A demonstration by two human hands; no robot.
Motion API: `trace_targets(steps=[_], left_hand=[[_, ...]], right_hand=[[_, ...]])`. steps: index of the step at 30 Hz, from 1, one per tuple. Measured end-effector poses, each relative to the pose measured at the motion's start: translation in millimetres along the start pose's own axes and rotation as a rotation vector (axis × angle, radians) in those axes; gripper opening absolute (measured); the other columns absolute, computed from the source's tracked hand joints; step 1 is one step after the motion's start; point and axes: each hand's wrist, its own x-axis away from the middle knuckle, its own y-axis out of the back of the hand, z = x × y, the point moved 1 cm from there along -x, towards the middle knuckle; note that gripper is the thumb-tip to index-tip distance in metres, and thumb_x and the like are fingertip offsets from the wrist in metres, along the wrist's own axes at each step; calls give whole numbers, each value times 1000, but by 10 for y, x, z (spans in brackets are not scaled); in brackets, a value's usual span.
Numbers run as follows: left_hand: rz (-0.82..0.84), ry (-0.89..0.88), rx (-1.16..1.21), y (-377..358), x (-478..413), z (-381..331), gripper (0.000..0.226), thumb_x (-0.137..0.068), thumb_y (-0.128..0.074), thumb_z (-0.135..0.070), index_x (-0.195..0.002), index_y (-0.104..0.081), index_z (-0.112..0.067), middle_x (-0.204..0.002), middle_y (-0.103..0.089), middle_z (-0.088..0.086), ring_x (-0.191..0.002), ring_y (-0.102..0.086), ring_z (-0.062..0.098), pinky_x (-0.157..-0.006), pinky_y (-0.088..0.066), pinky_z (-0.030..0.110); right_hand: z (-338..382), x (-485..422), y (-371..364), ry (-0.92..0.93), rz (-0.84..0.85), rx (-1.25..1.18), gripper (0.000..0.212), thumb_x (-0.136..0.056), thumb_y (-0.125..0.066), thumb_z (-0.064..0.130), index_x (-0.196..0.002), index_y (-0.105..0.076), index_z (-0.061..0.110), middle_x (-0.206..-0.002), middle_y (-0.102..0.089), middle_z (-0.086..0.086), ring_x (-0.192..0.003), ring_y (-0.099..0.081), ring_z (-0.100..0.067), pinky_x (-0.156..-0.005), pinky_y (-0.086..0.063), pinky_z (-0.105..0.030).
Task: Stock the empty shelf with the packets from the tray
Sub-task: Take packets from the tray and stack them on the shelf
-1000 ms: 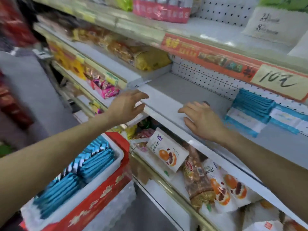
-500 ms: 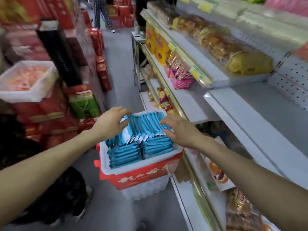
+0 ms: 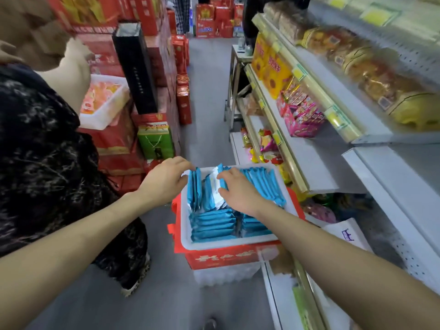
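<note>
Both hands have sunk further into the tray point(image 3: 228, 244): L hand point(image 3: 166, 182) curls its fingers over an upright bunch of packets point(image 3: 212, 225) at the far-left end; R hand point(image 3: 240, 194) presses near-straight fingers among the next row. Nothing lifted yet; bare shelf point(image 3: 392, 182) waits to the right.

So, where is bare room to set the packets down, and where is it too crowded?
The white shelf on the right, below the yellow bags, is bare. The lower shelf is bare too, between the pink packs and its near end. Crowded: the tray, full of blue packets, with the left hand and right hand in it.
</note>
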Motion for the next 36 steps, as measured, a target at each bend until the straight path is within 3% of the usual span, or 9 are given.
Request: trace_targets(steps=[5, 11, 15, 18, 20, 25, 31, 36], left_hand=[[-11, 6, 10, -13, 56, 118, 26, -95, -57, -23, -119, -65, -31, -117, -61, -10, -108, -58, 19, -85, -53, 40], [-23, -5, 6, -36, 64, 198, 28, -95, -57, -17, -120, -68, -25, -118, -63, -6, -107, -60, 19, -83, -55, 38], [-18, -24, 0, -24, 48, 222, 28, -95, -56, -17, -120, -68, -24, -118, -64, -5, -107, -61, 18, -83, -55, 38], [-11, -29, -10, -26, 27, 260, 28, -96, -55, -19, -120, -67, -26, -119, -63, -8, -106, -60, 16, -83, -56, 38], [7, -33, -15, -47, 4, 291, 27, -95, -54, -22, -118, -66, -28, -117, -62, -9, -105, -61, 16, -81, -57, 40], [43, -50, -13, -107, -111, 220, 33, -92, -47, -30, -119, -66, -31, -118, -61, -9, -106, -60, 19, -85, -55, 42], [127, -169, -68, -267, -329, 2, 31, -93, -54, -21, -120, -66, -29, -114, -62, -4, -106, -60, 23, -86, -54, 42], [305, -354, -215, -474, -591, -258, 44, -92, -53, -22, -135, -59, -29, -141, -57, -4, -123, -56, 23, -101, -49, 41]], right_hand=[[36, -162, -78, -66, -17, 27, 41, -99, -56, 19, -140, -52, 22, -131, -44, -12, -113, -53, -32, -96, -47, -41], [165, -285, -149, -47, 30, 13, 39, -98, -56, 18, -137, -56, 20, -120, -59, -12, -83, -57, -24, -74, -48, -36], [224, -301, -176, -82, 17, 8, 39, -96, -55, 11, -134, -58, 19, -105, -68, -11, -75, -60, -26, -67, -51, -37], [189, -252, -121, -102, 10, -62, 38, -96, -52, 5, -129, -59, 22, -75, -54, 2, -53, -49, -17, -50, -38, -33], [133, -197, -58, -116, 6, -105, 38, -96, -50, 3, -125, -59, 25, -69, -49, 3, -50, -44, -16, -49, -33, -33], [-45, -44, 166, -153, -8, -253, 43, -91, -50, 3, -107, -60, 42, -72, -54, -13, -50, -40, -19, -48, -33, -34], [-209, 243, 502, -141, -44, -298, 45, -90, -50, 0, -104, -62, 41, -78, -55, -12, -53, -41, -19, -50, -33, -34], [-307, 505, 714, -142, -130, -279, 45, -85, -54, -1, -101, -65, 39, -90, -55, 4, -60, -46, -6, -56, -36, -22]])
